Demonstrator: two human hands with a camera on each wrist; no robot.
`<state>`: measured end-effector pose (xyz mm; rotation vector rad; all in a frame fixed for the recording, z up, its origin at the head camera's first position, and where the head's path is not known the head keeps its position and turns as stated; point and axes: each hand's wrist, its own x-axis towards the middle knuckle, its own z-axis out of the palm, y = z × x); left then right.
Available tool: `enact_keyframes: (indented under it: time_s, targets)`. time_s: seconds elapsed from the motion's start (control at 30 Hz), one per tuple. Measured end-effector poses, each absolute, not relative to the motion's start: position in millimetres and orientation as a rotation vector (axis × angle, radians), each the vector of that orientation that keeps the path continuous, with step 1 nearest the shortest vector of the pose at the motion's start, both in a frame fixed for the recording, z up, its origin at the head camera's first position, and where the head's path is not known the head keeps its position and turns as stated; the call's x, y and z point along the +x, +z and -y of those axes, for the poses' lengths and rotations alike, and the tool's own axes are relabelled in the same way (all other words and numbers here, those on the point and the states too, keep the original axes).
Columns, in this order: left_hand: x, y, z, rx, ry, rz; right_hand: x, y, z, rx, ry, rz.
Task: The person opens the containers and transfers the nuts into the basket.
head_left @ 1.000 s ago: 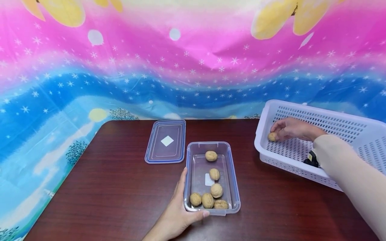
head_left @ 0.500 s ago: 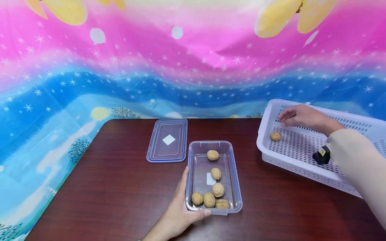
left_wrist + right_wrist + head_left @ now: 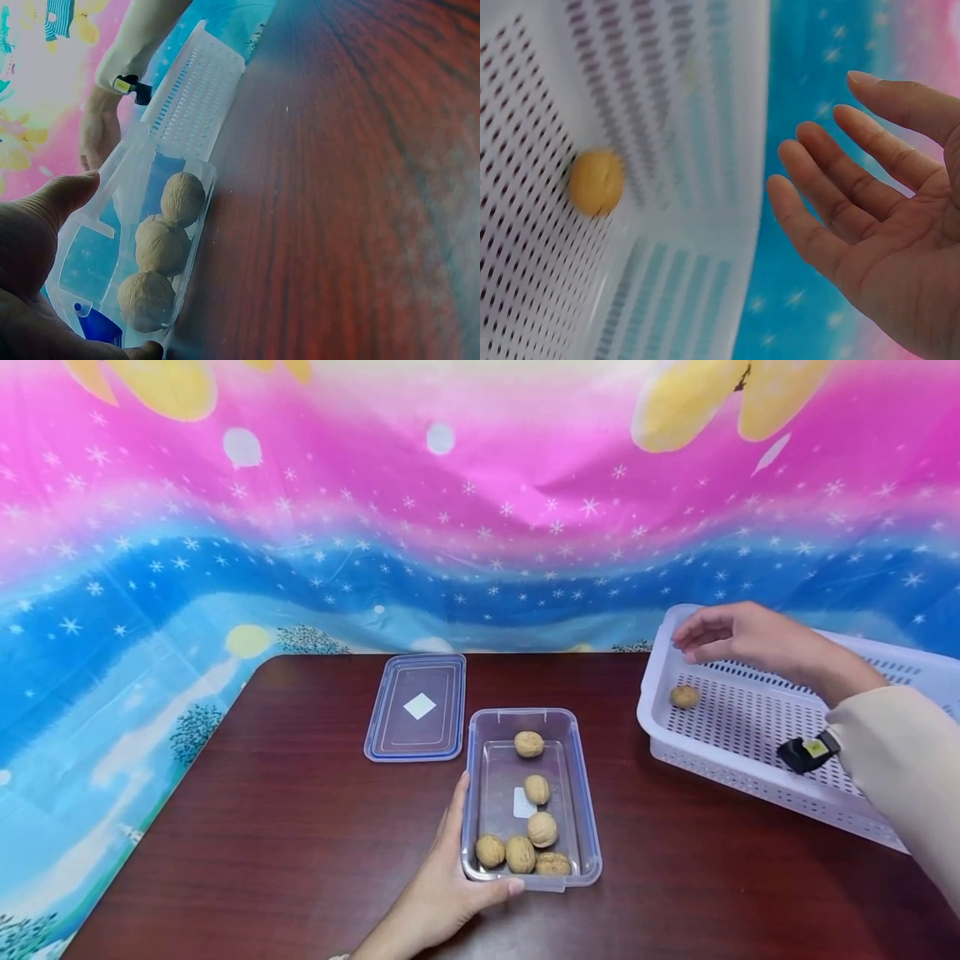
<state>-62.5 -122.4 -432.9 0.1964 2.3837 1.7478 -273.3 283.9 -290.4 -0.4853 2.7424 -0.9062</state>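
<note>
A clear plastic box (image 3: 585, 814) (image 3: 112, 195) sits mid-table with several walnuts (image 3: 528, 743) (image 3: 182, 198) inside. My left hand (image 3: 442, 877) (image 3: 34, 247) grips its near left corner, thumb along the front rim. A white perforated basket (image 3: 750, 760) (image 3: 682, 247) stands at the right with one walnut (image 3: 684, 696) (image 3: 596, 181) lying at its left end. My right hand (image 3: 720, 635) (image 3: 855, 210) hovers above that end of the basket with fingers relaxed, holding nothing.
The box's blue-rimmed lid (image 3: 417, 708) lies flat behind and left of the box. The dark wooden table (image 3: 300, 843) meets a colourful cloth backdrop (image 3: 375, 527) at its far edge. A black wrist strap (image 3: 804, 752) shows over the basket.
My right hand let go of the walnut in the basket and rose up and away from it. The left hand kept its hold on the box.
</note>
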Motion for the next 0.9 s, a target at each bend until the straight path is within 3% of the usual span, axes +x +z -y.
enact_keyframes:
  time_s: [0.3, 0.9]
  targets:
    - [-62.7, -433.4, 122.3, 0.205, 1.748, -2.383, -237.4, -279.2, -242.7, -0.641, -0.903, -2.741]
    - [-61.4, -435.5, 122.7, 0.195, 1.749, -2.381, -199.2, -307.8, -166.3, -0.948, -1.176, -2.345]
